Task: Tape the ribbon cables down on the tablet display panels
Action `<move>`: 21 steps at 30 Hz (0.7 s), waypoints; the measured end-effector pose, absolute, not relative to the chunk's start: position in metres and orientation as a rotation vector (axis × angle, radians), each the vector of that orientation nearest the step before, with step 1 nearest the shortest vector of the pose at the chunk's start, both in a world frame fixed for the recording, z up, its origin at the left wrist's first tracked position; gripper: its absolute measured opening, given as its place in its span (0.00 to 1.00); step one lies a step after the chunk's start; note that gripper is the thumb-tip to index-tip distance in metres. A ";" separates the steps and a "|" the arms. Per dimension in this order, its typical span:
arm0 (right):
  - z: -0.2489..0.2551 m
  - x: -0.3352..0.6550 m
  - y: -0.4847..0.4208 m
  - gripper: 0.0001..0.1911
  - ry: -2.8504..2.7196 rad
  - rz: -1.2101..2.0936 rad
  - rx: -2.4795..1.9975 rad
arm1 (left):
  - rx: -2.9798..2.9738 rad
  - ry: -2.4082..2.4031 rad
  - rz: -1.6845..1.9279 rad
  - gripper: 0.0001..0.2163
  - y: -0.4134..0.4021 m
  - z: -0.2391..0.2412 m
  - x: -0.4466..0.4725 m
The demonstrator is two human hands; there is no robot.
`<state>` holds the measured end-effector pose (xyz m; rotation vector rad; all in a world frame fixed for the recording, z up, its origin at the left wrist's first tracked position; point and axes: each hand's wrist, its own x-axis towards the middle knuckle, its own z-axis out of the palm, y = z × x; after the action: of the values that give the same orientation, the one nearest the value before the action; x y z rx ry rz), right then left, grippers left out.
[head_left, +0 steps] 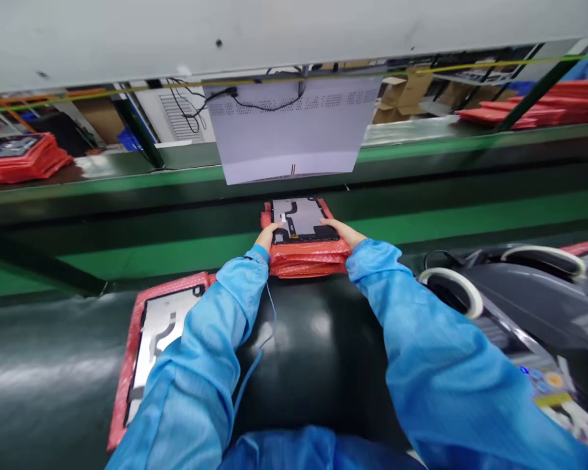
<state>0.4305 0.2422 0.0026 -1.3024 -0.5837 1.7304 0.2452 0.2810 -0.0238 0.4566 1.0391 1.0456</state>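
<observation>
Glossy dark green worktop spreads before me, with a brighter green strip crossing beyond it; at the middle, on the far side, is the stack of red-wrapped panels, and whether it rests or hangs just clear I cannot tell. Both my hands are closed on it, left hand at its left side, right hand at its right, thumbs over the top panel; my other fingers are mostly hidden. I judge the load moderately heavy; the red bubble wrap looks soft and slippery, so layers could slide; the panel looks stiff but fragile, best held low by both sides, thumbs off the dark ribbon. Nearer, at left, another panel lies partly behind my sleeve; at right sits a white tape roll; a pale board hangs beyond.
</observation>
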 end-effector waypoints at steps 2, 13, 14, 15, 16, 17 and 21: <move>0.004 0.418 0.203 0.12 -0.595 1.768 -1.292 | 0.485 1.045 1.043 0.06 0.239 -0.019 0.233; -0.036 0.378 -0.014 0.10 -0.562 1.865 -1.381 | 0.518 1.120 1.104 0.09 0.002 -0.054 0.177; -0.041 0.377 -0.023 0.10 -0.571 1.849 -1.394 | 0.521 1.119 1.117 0.11 -0.009 -0.058 0.176; -0.045 0.377 -0.029 0.10 -0.592 1.831 -1.404 | 0.532 1.115 1.127 0.13 -0.017 -0.061 0.176; -0.047 0.378 -0.033 0.10 -0.627 1.814 -1.416 | 0.550 1.110 1.129 0.15 -0.024 -0.063 0.177; -0.048 0.381 -0.035 0.11 -0.679 1.788 -1.437 | 0.574 1.105 1.118 0.17 -0.030 -0.064 0.178; -0.050 0.411 -0.047 0.20 -1.006 1.326 -1.623 | 0.791 1.213 1.073 0.21 -0.036 -0.058 0.168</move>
<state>0.4112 -0.0466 -0.0504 -1.6233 -1.0064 1.3264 0.1681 -0.0363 -0.0583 0.7909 1.2135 1.0726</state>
